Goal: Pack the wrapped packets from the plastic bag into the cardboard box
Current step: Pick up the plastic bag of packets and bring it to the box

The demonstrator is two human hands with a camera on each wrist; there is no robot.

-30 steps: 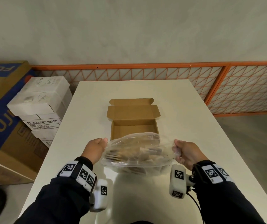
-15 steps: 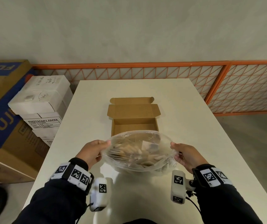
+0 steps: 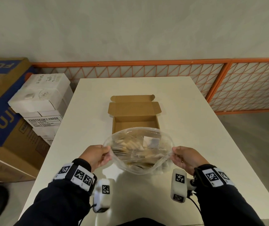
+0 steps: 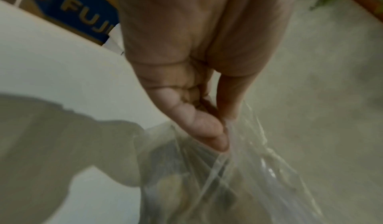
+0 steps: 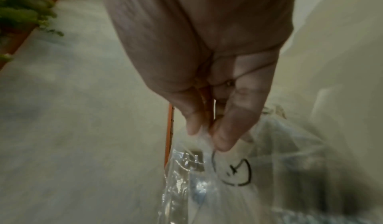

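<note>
A clear plastic bag (image 3: pixel 138 163) full of tan wrapped packets (image 3: pixel 128 145) hangs between my hands above the near part of the white table (image 3: pixel 187 128). My left hand (image 3: pixel 98 154) pinches its left rim, and my right hand (image 3: pixel 181 156) pinches the right rim, so the mouth is stretched wide. The left wrist view shows thumb and fingers (image 4: pixel 209 129) nipping the film (image 4: pixel 238 170). The right wrist view shows the same pinch (image 5: pixel 207 132) on the bag (image 5: pixel 228 170). Just beyond the bag stands the open, empty cardboard box (image 3: pixel 134 123), its lid folded back.
White photocopy paper boxes (image 3: pixel 42 101) and a large brown and blue carton (image 3: pixel 2 111) stand on the floor left of the table. An orange mesh barrier (image 3: pixel 244 85) runs along the wall behind and to the right.
Both hands have moved apart and slightly forward, pulling the bag's mouth wider. The bag now hangs closer to the box's front edge.
</note>
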